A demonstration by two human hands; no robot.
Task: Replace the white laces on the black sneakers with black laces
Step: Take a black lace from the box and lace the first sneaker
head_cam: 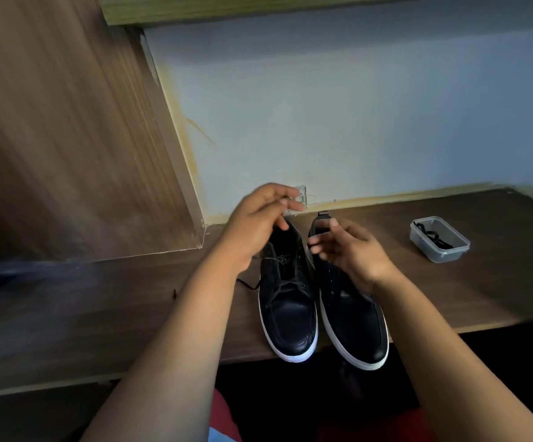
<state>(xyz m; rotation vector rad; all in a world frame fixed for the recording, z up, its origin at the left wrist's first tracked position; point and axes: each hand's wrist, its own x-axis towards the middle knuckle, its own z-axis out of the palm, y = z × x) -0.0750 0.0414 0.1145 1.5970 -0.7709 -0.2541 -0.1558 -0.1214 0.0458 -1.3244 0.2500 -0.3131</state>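
Both hands hover over the sneakers, fingers loosely curled. The left hand (pixel 260 224) sits above the left sneaker (pixel 287 301), the right hand (pixel 353 250) above the right sneaker (pixel 353 317); neither visibly grips anything.

Dark brown wooden desk (pixel 498 282) against a pale blue wall (pixel 354 106), tall brown wood-grain side panel (pixel 67 138) at left.

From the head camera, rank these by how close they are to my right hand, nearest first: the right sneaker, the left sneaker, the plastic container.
1. Right sneaker: directly under the right hand, which hovers over its collar.
2. Left sneaker: just to the left, beneath the left hand.
3. Plastic container: off to the right on the desk, with a black lace inside.
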